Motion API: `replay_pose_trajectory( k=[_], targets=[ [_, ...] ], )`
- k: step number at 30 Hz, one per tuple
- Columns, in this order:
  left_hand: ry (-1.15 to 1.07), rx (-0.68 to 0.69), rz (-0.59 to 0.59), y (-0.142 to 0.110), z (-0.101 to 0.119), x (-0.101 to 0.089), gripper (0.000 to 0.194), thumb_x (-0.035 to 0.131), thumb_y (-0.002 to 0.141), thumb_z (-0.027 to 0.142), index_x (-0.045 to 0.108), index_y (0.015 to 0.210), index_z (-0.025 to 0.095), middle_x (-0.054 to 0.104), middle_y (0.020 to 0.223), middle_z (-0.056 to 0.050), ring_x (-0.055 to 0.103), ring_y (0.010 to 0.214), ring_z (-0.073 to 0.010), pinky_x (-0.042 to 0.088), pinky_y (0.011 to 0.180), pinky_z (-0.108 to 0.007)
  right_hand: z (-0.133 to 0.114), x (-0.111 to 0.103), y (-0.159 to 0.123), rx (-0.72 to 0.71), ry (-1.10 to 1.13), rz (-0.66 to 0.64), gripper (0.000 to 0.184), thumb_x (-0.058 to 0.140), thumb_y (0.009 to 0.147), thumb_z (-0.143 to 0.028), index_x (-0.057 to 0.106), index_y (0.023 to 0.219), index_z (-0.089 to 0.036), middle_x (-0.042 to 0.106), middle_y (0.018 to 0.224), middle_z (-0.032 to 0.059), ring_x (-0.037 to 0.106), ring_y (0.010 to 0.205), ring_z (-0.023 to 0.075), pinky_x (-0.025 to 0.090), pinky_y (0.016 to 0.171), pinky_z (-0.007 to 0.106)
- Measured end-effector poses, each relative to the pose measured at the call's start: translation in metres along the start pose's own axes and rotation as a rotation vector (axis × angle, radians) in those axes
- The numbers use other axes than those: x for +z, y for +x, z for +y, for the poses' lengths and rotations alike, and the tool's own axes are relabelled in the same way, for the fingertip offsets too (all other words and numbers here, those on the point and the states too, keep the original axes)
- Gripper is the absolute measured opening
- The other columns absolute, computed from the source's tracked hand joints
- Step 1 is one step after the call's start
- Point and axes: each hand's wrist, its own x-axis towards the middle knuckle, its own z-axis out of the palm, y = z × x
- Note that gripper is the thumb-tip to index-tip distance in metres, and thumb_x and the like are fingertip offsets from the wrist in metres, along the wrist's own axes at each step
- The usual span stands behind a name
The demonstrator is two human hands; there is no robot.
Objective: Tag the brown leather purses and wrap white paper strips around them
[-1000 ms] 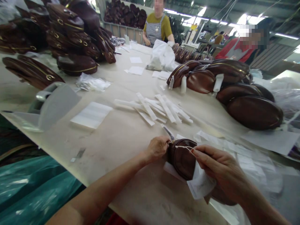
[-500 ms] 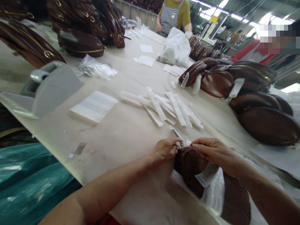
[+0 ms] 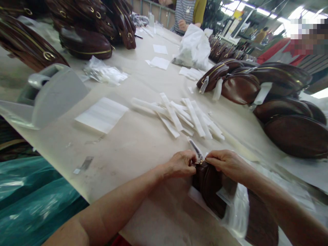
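Observation:
A dark brown leather bag (image 3: 212, 191) lies at the table's front, a clear plastic wrap (image 3: 238, 212) around its middle. At its far end is a small gold metal fitting (image 3: 202, 161), with a narrow tag in a clear sleeve (image 3: 195, 147) beside it. My left hand (image 3: 183, 164) is closed at the left of this fitting, its fingertips pinched on something too small to make out. From the other side my right hand (image 3: 227, 163) pinches a thin string close to the fitting. The right fingers hide most of the string.
White paper strips (image 3: 179, 116) lie loosely beyond the hands, with a white sheet stack (image 3: 102, 114) to their left. More brown bags (image 3: 287, 109) are piled at right and far left. A grey tape dispenser (image 3: 51, 92) stands left. A co-worker (image 3: 187, 17) stands at the far end.
My right hand has moved slightly left, closer to the metal fitting and my left hand. The thin string seen between the fingers before is now mostly hidden. The co-worker's hands have shifted.

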Motion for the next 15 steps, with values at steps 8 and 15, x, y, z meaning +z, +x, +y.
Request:
replay_pose_trajectory(
  k=[8, 15],
  targets=[
    [0.036, -0.014, -0.098, 0.000, 0.003, -0.004, 0.013, 0.056, 0.060, 0.018, 0.055, 0.073, 0.017, 0.049, 0.066, 0.004, 0.046, 0.062, -0.0124, 0.033, 0.054, -0.022, -0.008, 0.007, 0.004, -0.077, -0.236, 0.025, 0.027, 0.045, 0.078, -0.022, 0.067, 0.063, -0.019, 0.061, 0.057, 0.0014, 0.054, 0.055, 0.0136, 0.034, 0.052, 0.023],
    [-0.012, -0.011, -0.116, 0.002, -0.001, -0.012, 0.011, 0.056, 0.063, 0.016, 0.055, 0.074, 0.017, 0.051, 0.068, 0.003, 0.047, 0.065, -0.0122, 0.035, 0.058, -0.021, -0.008, 0.009, 0.005, -0.045, -0.277, 0.003, 0.028, 0.043, 0.083, -0.021, 0.067, 0.070, -0.018, 0.063, 0.061, 0.0020, 0.056, 0.057, 0.0133, 0.035, 0.054, 0.022]
  ],
)
